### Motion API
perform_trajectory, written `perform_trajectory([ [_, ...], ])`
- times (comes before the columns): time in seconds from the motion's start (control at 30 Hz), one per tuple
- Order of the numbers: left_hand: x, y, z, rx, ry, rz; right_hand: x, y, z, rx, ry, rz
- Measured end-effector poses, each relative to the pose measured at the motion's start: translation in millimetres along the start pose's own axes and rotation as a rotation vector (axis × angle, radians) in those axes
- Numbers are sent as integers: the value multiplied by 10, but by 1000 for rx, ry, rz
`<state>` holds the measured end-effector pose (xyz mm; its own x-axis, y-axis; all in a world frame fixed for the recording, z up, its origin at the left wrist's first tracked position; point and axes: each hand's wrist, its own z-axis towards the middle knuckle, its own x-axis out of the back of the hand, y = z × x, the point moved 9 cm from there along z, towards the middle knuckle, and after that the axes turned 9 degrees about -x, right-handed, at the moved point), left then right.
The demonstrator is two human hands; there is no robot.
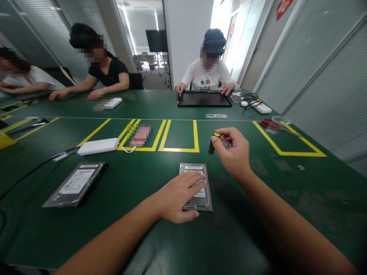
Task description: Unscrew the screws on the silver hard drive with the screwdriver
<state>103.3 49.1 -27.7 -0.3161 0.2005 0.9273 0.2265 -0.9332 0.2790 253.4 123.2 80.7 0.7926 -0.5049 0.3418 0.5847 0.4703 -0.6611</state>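
A hard drive (208, 198) lies label up on the green table in front of me. My left hand (183, 194) rests flat across it, fingers stretched over the label and covering much of it. My right hand (233, 151) grips the handle of a small screwdriver (211, 147), dark green with a yellow top. The screwdriver leans a little, its thin shaft pointing down to the drive's far right corner. Whether the tip sits in a screw is too small to tell. A second hard drive (76, 185) lies to the left, apart from both hands.
Beyond the drives are a white power strip (98, 146) with a cable and a blurred phone (142, 135). Red-handled scissors (269, 123) and a clear plastic cup (278, 124) stand right. Across the table, a person handles a black panel (204, 99); other people sit left.
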Motion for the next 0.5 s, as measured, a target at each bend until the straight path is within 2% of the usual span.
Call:
perform_trajectory([
  [0.3,1,2,-7,-4,4,-14,-46,142,-11,-59,-8,79],
  [0.5,-6,-13,-13,1,11,-21,-119,174,-30,-45,-58,29],
])
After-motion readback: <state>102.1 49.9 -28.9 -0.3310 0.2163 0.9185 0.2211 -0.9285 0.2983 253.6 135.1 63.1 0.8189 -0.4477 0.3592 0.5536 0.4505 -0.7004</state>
